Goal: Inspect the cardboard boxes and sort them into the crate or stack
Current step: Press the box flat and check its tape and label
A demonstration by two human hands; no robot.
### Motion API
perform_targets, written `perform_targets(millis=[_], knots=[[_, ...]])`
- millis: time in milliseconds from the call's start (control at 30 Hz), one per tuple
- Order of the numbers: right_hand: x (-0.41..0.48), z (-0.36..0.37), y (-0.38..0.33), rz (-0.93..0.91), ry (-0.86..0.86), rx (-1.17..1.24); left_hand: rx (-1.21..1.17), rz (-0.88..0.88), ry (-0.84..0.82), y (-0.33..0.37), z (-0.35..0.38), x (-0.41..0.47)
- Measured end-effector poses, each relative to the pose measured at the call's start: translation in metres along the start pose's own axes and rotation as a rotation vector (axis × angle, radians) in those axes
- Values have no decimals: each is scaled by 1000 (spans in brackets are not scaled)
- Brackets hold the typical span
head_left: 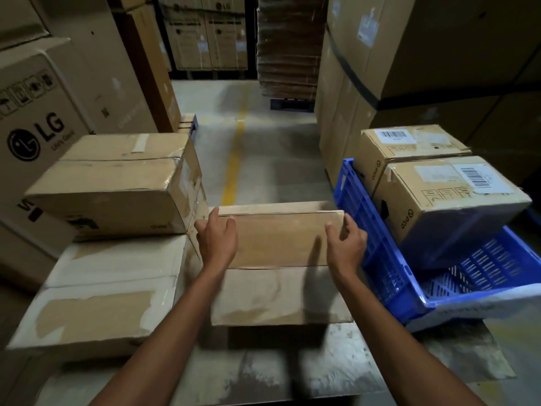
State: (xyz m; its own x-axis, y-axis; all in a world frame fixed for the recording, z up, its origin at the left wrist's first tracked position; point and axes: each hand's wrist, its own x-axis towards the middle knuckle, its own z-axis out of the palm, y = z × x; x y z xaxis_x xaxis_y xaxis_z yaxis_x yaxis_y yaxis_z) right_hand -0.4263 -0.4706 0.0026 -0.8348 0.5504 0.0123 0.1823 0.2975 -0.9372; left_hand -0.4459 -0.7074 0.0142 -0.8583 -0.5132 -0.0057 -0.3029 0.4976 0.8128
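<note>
Head view: centre cardboard box [278, 259] on the worn grey surface [263, 370], lying flat between a two-box stack on the left and a blue crate [380, 259] on the right. Left hand [218, 240] at the box's left top edge, thumb raised along the far corner, fingers curled over the top face; grip narrow and touching the cardboard, though whether actually clamped cannot be told from this blurred frame. Right hand [347, 243] at the right top edge, fingers bent around the corner, thumb on the top face; same doubt about clamping. Both forearms reaching in from the bottom of the frame.

Left stack: lower box [96, 291] with torn pale tape patches, upper box [117, 183] resting on it, turned slightly askew, clear tape across its top. Blue crate tilted, its near rim lower, perforated floor visible in the near part. Inside the crate, near crate box [448, 197] and far crate box [409, 145], each with a barcode label on top, just beside each other. Large LG carton [38, 136] behind the left stack. Concrete floor [278, 148] beyond, with a yellow line [234, 159] running away down the aisle between tall stacked cartons.
</note>
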Motion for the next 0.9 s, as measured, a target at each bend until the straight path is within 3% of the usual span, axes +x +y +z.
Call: perform_targets(millis=[167,433,667,800,900], knots=[[-5,-3,-14,60,77,150,-28,103,103,-7,-17,-8],[-30,-8,13,142,117,41,-16,251,81,-53,-21,-42],[-54,17,8,-328,104,-450,394,700,110,-70,-26,-54],[-88,45,1,-620,-148,-322,338,870,60,-67,-27,-56],[-111,62,-1,-794,-302,-325,337,897,-27,-71,-24,-60]])
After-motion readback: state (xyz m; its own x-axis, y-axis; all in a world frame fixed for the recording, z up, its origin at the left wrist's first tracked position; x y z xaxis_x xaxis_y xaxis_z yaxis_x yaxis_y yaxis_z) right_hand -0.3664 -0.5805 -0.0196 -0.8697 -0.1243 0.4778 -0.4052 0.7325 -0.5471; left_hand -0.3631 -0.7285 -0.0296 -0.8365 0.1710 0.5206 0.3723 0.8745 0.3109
